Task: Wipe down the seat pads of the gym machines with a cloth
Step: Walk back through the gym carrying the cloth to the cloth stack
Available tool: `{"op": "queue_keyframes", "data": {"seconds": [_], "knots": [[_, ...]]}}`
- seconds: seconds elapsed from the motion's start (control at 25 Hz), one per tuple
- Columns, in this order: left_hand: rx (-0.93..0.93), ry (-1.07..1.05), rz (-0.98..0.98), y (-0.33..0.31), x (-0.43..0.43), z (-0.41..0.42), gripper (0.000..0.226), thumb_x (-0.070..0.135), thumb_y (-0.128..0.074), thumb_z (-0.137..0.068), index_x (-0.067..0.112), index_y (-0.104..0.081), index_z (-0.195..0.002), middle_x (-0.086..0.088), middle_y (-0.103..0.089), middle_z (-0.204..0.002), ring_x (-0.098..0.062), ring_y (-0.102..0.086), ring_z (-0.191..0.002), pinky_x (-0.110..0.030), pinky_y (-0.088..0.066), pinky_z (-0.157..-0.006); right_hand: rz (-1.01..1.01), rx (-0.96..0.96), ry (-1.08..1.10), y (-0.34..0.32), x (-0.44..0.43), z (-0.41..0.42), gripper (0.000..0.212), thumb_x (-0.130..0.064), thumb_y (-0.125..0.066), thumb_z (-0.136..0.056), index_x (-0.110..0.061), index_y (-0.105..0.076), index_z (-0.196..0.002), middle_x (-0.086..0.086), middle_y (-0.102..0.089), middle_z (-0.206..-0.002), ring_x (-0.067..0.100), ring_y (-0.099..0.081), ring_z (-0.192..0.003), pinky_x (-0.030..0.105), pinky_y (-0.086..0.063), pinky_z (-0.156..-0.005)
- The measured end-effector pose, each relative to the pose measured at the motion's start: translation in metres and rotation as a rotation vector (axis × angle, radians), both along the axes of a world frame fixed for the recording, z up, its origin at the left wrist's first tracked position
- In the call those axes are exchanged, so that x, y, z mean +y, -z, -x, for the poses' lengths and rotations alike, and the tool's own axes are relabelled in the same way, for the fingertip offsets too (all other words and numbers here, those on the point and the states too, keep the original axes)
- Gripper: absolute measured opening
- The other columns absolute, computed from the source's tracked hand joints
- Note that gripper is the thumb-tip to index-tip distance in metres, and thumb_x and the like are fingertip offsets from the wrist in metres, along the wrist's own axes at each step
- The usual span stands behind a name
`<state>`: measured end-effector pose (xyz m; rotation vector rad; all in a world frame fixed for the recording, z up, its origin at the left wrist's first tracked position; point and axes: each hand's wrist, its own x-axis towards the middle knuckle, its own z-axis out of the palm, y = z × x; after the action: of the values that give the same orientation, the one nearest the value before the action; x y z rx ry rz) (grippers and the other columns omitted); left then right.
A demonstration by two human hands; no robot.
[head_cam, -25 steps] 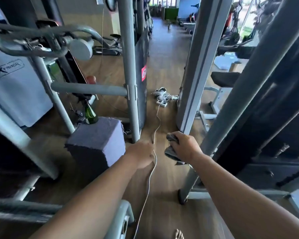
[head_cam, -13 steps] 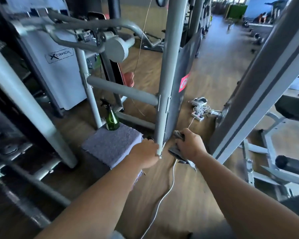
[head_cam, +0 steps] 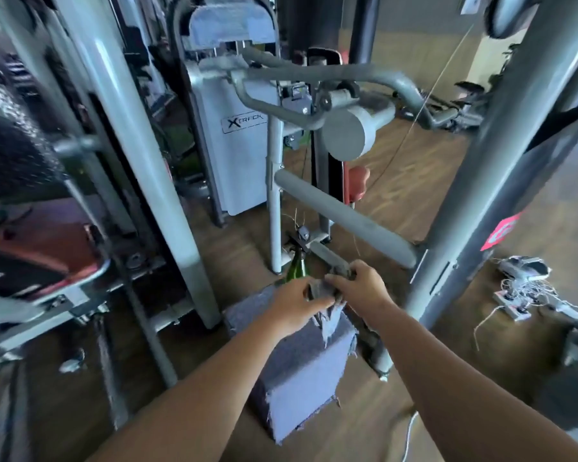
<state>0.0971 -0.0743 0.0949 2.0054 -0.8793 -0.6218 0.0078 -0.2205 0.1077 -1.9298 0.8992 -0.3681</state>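
Gripping the bunched grey cloth (head_cam: pixel 329 296) with the left hand (head_cam: pixel 292 306) and the right hand (head_cam: pixel 364 288) together, holding it just above the near fabric-covered seat pad (head_cam: pixel 301 365), green bottle (head_cam: pixel 296 271) at its far side, probably preparing, wiping here apparently not yet beginning.

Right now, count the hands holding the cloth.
2. The left hand grips the cloth on its left, the right hand on its right, both above the grey pad.
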Motion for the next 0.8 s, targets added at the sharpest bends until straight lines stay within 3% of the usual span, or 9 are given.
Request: {"op": "queue_keyframes", "data": {"seconds": [0.12,0.24,0.36,0.44,0.52,0.6,0.68,0.8], "knots": [[0.070,-0.203,0.096,-0.012,0.001,-0.041,0.020,0.042,-0.071,-0.083,0.022,-0.068,-0.088,0.000,-0.071,-0.079,-0.014,-0.065,-0.075,-0.036,-0.051,-0.068,-0.148,-0.054,-0.137,-0.002,-0.010,-0.050,0.047,-0.042,-0.085,-0.075,-0.004,-0.057,-0.077,0.003,-0.056,-0.066,0.017,-0.052,-0.061,0.032,-0.042,-0.060],[0.209,-0.357,0.237,-0.017,0.002,-0.071,0.014,0.026,-0.071,-0.088,0.015,-0.073,-0.096,-0.003,-0.074,-0.086,-0.012,-0.066,-0.077,-0.026,-0.050,-0.070,-0.316,-0.097,-0.301,-0.005,-0.016,-0.091,0.031,-0.039,-0.083,-0.081,-0.010,-0.074,-0.089,-0.004,-0.071,-0.068,0.012,-0.069,-0.064,0.029,-0.053,-0.064],[0.332,-0.468,0.353,-0.014,0.004,-0.092,0.012,0.026,-0.071,-0.088,0.022,-0.076,-0.097,-0.003,-0.079,-0.097,-0.021,-0.075,-0.094,-0.038,-0.058,-0.087,-0.502,-0.141,-0.442,-0.001,-0.019,-0.122,0.043,-0.045,-0.085,-0.076,-0.009,-0.078,-0.097,0.010,-0.078,-0.091,0.028,-0.076,-0.090,0.042,-0.060,-0.083],[0.403,-0.547,0.439,-0.004,0.005,-0.103,0.019,0.032,-0.072,-0.087,0.023,-0.075,-0.103,-0.010,-0.077,-0.108,-0.032,-0.073,-0.104,-0.050,-0.056,-0.096,-0.608,-0.177,-0.532,0.007,-0.025,-0.144,0.045,-0.041,-0.079,-0.075,-0.005,-0.074,-0.102,0.011,-0.077,-0.094,0.027,-0.075,-0.091,0.036,-0.058,-0.078],[0.490,-0.657,0.528,0.008,0.002,-0.108,0.021,0.028,-0.072,-0.093,0.015,-0.072,-0.110,-0.018,-0.075,-0.113,-0.040,-0.071,-0.107,-0.055,-0.056,-0.097,-0.705,-0.151,-0.632,0.020,-0.031,-0.165,0.045,-0.033,-0.076,-0.080,-0.001,-0.069,-0.111,0.015,-0.075,-0.102,0.030,-0.073,-0.096,0.038,-0.059,-0.081],[0.546,-0.778,0.562,0.023,-0.003,-0.107,0.018,0.021,-0.065,-0.101,0.009,-0.069,-0.114,-0.019,-0.075,-0.112,-0.038,-0.072,-0.104,-0.051,-0.059,-0.091,-0.777,-0.092,-0.700,0.041,-0.035,-0.180,0.051,-0.030,-0.081,-0.082,0.000,-0.063,-0.119,0.023,-0.071,-0.115,0.036,-0.071,-0.101,0.046,-0.058,-0.086],[0.622,-0.899,0.560,0.040,-0.009,-0.102,0.020,0.019,-0.059,-0.104,0.007,-0.067,-0.118,-0.019,-0.075,-0.111,-0.034,-0.074,-0.099,-0.045,-0.062,-0.085,-0.812,0.006,-0.720,0.067,-0.038,-0.190,0.065,-0.028,-0.087,-0.080,0.008,-0.056,-0.124,0.034,-0.064,-0.119,0.040,-0.070,-0.094,0.046,-0.056,-0.080],[0.766,-1.024,0.532,0.083,-0.015,-0.090,0.023,0.017,-0.058,-0.104,0.006,-0.067,-0.122,-0.020,-0.074,-0.115,-0.037,-0.072,-0.104,-0.050,-0.060,-0.090,-0.752,0.143,-0.701,0.110,-0.041,-0.190,0.047,-0.015,-0.079,-0.082,0.004,-0.061,-0.121,0.029,-0.070,-0.110,0.030,-0.074,-0.079,0.037,-0.059,-0.066]]}}
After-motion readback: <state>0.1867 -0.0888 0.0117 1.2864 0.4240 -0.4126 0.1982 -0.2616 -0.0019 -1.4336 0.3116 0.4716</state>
